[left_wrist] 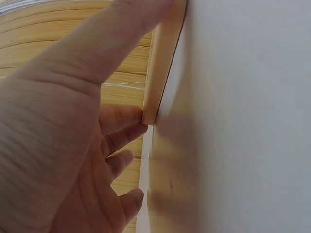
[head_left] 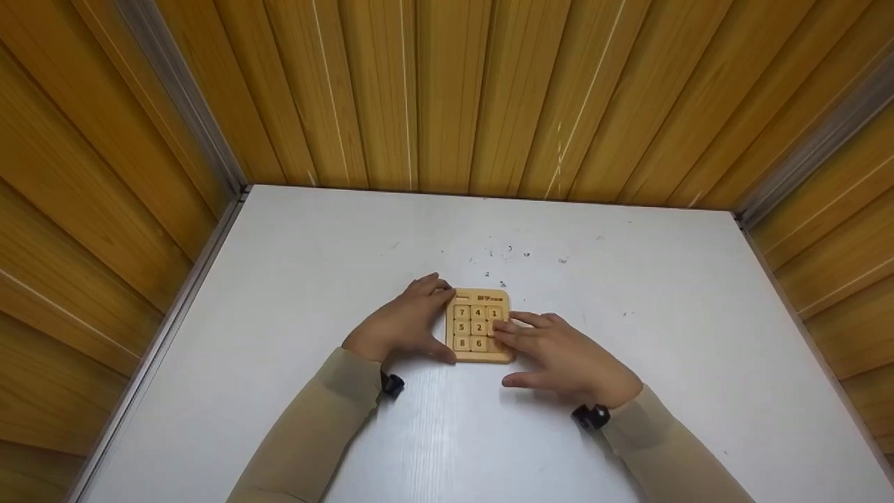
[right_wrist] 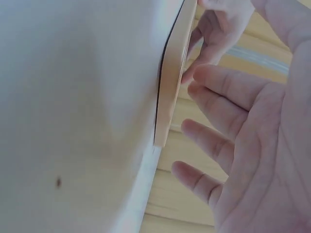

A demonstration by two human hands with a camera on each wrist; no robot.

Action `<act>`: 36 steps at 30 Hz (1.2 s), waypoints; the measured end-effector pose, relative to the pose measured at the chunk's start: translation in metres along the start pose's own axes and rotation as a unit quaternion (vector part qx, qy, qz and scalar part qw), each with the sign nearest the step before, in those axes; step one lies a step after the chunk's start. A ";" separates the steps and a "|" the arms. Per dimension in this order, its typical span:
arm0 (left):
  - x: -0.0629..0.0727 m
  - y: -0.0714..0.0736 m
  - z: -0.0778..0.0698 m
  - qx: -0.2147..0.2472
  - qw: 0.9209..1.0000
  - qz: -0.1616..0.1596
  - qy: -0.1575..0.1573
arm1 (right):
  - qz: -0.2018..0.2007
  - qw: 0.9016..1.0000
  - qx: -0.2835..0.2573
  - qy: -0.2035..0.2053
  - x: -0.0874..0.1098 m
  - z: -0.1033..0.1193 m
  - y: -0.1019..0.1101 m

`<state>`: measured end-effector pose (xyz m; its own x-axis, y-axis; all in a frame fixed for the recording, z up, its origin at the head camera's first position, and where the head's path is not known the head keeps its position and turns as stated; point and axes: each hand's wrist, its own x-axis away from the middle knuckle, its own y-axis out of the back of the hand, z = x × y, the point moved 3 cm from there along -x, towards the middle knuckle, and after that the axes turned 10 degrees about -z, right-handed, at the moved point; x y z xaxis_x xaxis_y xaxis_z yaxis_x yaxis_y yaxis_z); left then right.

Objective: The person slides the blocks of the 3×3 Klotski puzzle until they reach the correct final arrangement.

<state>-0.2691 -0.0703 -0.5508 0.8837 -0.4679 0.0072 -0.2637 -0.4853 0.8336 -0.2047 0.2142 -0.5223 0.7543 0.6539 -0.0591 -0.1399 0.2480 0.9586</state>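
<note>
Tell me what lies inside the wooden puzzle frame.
Inside the frame, number tiles read 7, 4, 1 across the top, then 5, 2, then 8, 6. The right hand partly covers the right column below 1; no number is readable there.

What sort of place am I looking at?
Probably a work booth: a white table walled on three sides by wood-look panels, with grey posts at the back corners.

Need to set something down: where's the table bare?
The table is bare left of the left hand, right of the right hand, and between the sleeves below the number puzzle. Crowded: the puzzle, flanked by both hands.
</note>
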 end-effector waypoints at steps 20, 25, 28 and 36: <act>0.000 -0.002 0.001 -0.007 1.000 0.004 0.009 | 0.031 0.998 -0.036 -0.049 0.001 -0.012 -0.006; 0.001 -0.002 0.000 -0.006 1.000 0.004 0.012 | 0.024 0.998 -0.046 -0.040 0.000 -0.010 -0.005; 0.001 -0.001 0.000 -0.007 1.000 0.002 0.014 | 0.021 0.998 -0.046 -0.039 0.000 -0.009 -0.005; 0.001 0.000 -0.001 -0.012 1.000 0.002 0.014 | 0.019 0.999 -0.036 -0.032 -0.001 -0.007 -0.003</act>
<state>-0.2679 -0.0704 -0.5506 0.8928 -0.4497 0.0261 -0.2590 -0.4650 0.8466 -0.2094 0.2178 -0.5270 0.7860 0.6182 -0.0026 -0.2138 0.2757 0.9372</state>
